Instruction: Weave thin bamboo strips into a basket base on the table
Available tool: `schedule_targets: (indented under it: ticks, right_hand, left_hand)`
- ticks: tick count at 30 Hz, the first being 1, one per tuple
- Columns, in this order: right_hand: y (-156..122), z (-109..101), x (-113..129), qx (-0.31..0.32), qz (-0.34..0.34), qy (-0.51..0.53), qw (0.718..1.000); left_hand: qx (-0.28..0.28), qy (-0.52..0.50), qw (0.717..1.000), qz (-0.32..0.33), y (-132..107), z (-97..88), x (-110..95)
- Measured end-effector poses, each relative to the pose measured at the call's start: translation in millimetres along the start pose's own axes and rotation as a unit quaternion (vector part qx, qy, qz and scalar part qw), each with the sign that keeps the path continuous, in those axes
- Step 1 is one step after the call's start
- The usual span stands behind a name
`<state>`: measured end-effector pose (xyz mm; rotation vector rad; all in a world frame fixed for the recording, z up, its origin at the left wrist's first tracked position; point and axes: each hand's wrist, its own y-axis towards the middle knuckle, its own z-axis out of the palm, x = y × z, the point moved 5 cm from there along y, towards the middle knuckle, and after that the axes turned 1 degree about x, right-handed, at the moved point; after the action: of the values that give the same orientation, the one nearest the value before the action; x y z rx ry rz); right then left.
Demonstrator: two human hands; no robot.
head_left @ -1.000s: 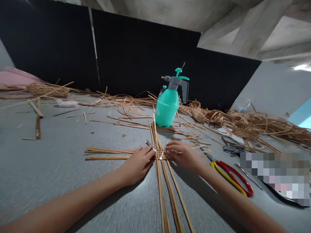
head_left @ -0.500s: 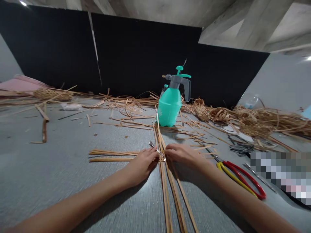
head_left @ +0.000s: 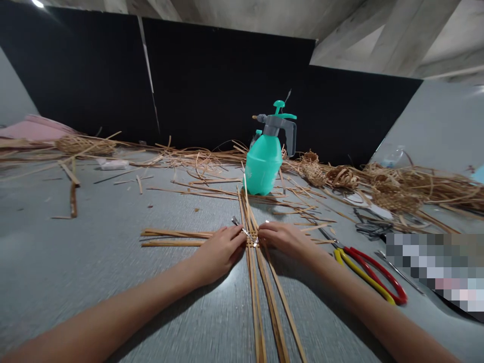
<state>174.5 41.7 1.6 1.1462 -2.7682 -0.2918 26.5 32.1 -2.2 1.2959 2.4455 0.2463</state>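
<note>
My left hand [head_left: 221, 250] and my right hand [head_left: 282, 239] lie on either side of a small woven crossing of flat bamboo strips [head_left: 251, 242]. Long strips run from it toward me [head_left: 266, 307] and to the left [head_left: 174, 238]. Slim metal tweezers [head_left: 242, 230] lie across the crossing, with their tip under my left fingertips. I cannot tell whether my left hand grips them. My right fingertips press on the strips at the crossing's right edge, and the crossing is partly hidden by both hands.
A teal pump spray bottle [head_left: 263, 164] stands beyond the weave on the grey table [head_left: 94, 252]. Loose strips and woven scraps [head_left: 313, 174] spread along the back. Red-and-yellow-handled shears [head_left: 366, 275] lie to the right, near a pixelated blurred patch [head_left: 434, 272].
My hands have drawn slightly closer together over the crossing. The view has tilted a little, so the bottle and table shift slightly in the picture.
</note>
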Motion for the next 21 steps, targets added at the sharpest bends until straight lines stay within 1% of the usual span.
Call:
schedule_targets:
  ticks: [2, 5, 8, 11, 14, 17, 21]
  right_hand:
    - [-2.8, -5.5, 2.0, -0.027, 0.008, 0.011, 1.000]
    - [-7.6, -14.3, 12.8, -0.048, -0.007, 0.026, 0.998]
    - [-10.8, -16.7, 30.0, -0.026, -0.046, 0.026, 0.998]
    - [-12.0, -13.7, 44.5, 0.003, -0.090, -0.012, 0.996]
    - [-11.7, -9.6, 50.5, 0.022, -0.115, -0.026, 0.993]
    - [-10.6, -8.1, 50.8, 0.016, -0.118, -0.037, 0.992]
    - [-10.0, -6.6, 56.7, 0.015, -0.168, -0.106, 0.980]
  left_hand:
    - [-0.016, 0.024, 0.999, 0.019, -1.3, -3.3, -2.8]
    - [-0.029, 0.024, 0.997, 0.072, -3.6, -8.2, -11.1]
    - [-0.022, -0.020, 0.991, 0.128, -4.9, -10.4, -20.1]
    - [-0.029, -0.064, 0.983, 0.167, -4.5, -13.1, -27.1]
    - [-0.027, -0.071, 0.983, 0.166, -2.5, -14.4, -28.9]
    - [-0.012, -0.064, 0.986, 0.154, -1.6, -14.0, -26.1]
    - [0.004, -0.047, 0.986, 0.159, -3.1, -12.3, -19.0]
